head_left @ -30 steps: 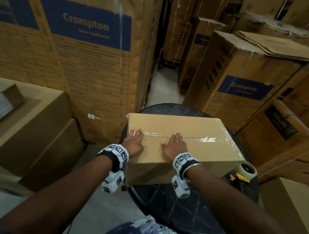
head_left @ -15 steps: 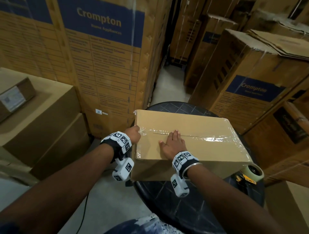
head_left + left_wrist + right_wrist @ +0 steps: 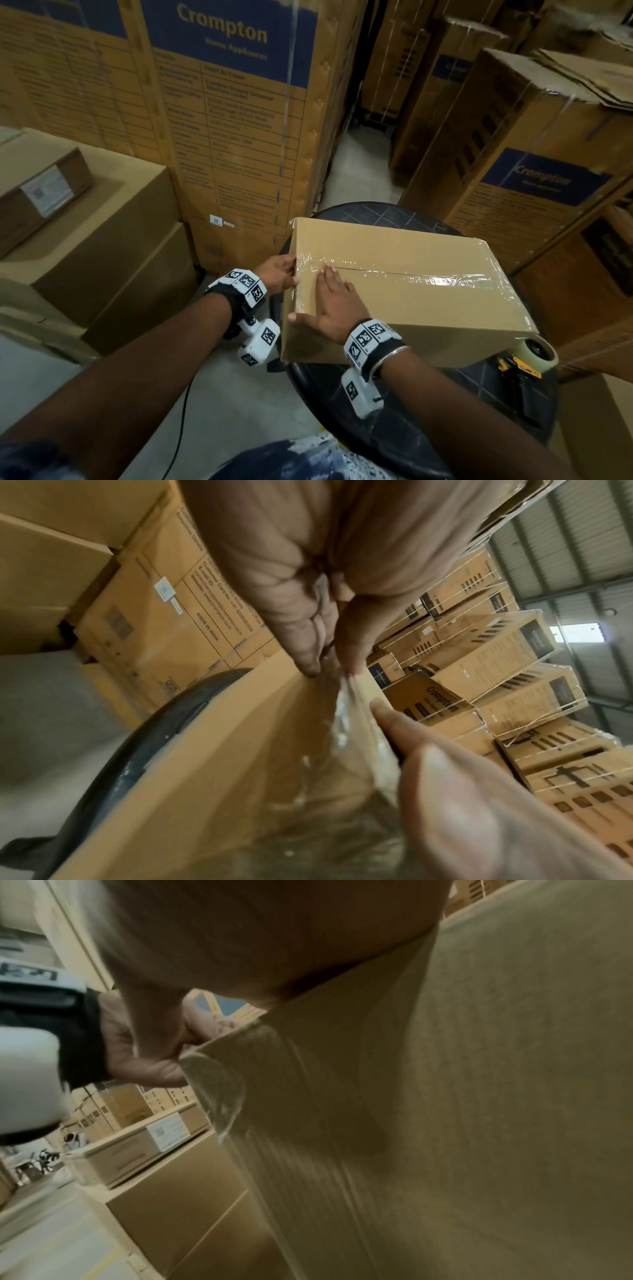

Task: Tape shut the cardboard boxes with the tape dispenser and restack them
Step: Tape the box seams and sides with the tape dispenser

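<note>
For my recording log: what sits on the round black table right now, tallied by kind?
Cardboard box, taped along the top seam: 1
Tape dispenser, beside the box at the near right: 1
Hands on the box: 2, left hand at its end, right hand flat on top
Total: 4

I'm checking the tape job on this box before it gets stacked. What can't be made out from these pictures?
- Tape dispenser: head view, mostly hidden behind the box; only the roll and some yellow show.
- Tape down the box's far end: head view, faces away.
- Left hand fingertips: head view, hidden behind the box's end.
- Right hand palm contact: right wrist view, blurred and dark.
- Label on the small side box: too small to read.
</note>
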`<action>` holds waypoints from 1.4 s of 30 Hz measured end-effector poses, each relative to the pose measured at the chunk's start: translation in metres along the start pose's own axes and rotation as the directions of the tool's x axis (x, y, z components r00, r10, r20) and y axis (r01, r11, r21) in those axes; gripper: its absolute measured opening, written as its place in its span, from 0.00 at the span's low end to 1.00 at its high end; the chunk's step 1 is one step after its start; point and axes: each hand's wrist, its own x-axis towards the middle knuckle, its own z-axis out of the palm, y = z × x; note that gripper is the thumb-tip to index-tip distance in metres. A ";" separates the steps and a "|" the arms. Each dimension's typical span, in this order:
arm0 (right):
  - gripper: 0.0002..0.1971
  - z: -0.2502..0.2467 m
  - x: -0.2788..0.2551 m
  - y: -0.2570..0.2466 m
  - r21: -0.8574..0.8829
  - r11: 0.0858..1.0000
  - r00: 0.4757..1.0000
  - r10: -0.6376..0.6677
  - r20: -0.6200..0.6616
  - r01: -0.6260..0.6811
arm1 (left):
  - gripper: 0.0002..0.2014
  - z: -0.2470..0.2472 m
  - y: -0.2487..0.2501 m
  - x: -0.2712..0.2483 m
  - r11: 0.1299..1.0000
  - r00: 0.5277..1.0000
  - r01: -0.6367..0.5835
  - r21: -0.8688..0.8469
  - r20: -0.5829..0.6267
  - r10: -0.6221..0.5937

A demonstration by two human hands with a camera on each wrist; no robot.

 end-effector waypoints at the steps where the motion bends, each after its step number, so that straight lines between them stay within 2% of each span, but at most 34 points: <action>1: 0.64 0.000 0.001 0.001 -0.012 1.000 1.000 -0.008 -0.002 0.008 | 0.30 -0.001 0.000 -0.003 1.000 1.000 -0.017 -0.021 0.013 0.017; 8: 0.76 0.004 0.003 0.011 -0.031 0.998 0.998 -0.052 -0.020 0.051 | 0.35 -0.013 -0.014 0.002 0.997 0.996 -0.075 0.028 -0.048 0.076; 14: 0.61 0.000 0.000 0.016 -0.056 0.993 0.995 -0.102 0.007 0.103 | 0.35 -0.016 -0.022 0.010 0.995 0.994 -0.093 0.034 -0.058 0.095; 16: 0.63 -0.001 -0.003 0.019 -0.042 0.994 0.994 -0.105 -0.008 0.104 | 0.35 -0.014 -0.022 0.012 0.992 0.992 -0.105 0.068 -0.061 0.109; 19: 0.67 -0.002 -0.002 0.015 0.036 0.999 0.999 -0.026 -0.025 0.027 | 0.35 -0.010 -0.022 0.018 0.990 0.992 -0.098 0.100 -0.068 0.105; 22: 0.58 0.000 0.004 0.006 0.094 0.992 0.993 0.092 -0.072 -0.085 | 0.34 -0.009 -0.025 0.024 0.990 0.992 -0.104 0.096 -0.059 0.110; 26: 0.55 0.002 0.014 -0.004 0.114 0.972 0.975 0.214 -0.064 -0.206 | 0.25 -0.012 -0.026 0.028 0.991 0.990 -0.107 0.080 -0.078 0.114; 29: 0.54 -0.002 0.021 -0.011 0.162 0.946 0.956 0.291 -0.046 -0.280 | 0.30 -0.016 -0.033 0.039 0.992 0.988 -0.114 0.063 -0.102 0.120; 31: 0.53 -0.003 0.024 -0.016 0.173 0.934 0.946 0.323 -0.035 -0.313 | 0.28 -0.016 -0.032 0.043 0.991 0.983 -0.113 0.070 -0.135 0.122; 33: 0.55 -0.001 0.025 -0.019 0.176 0.927 0.939 0.342 -0.031 -0.332 | 0.28 -0.017 -0.030 0.046 0.984 0.983 -0.112 0.138 -0.130 0.130; 37: 0.61 0.001 0.021 -0.017 0.146 0.943 0.952 0.305 -0.028 -0.298 | 0.40 -0.022 -0.031 0.050 0.959 0.984 -0.115 0.261 -0.103 0.146; 42: 0.63 0.003 0.013 -0.018 0.103 0.971 0.974 0.222 -0.055 -0.215 | 0.27 -0.021 -0.025 0.046 0.932 0.980 -0.130 0.338 -0.097 0.172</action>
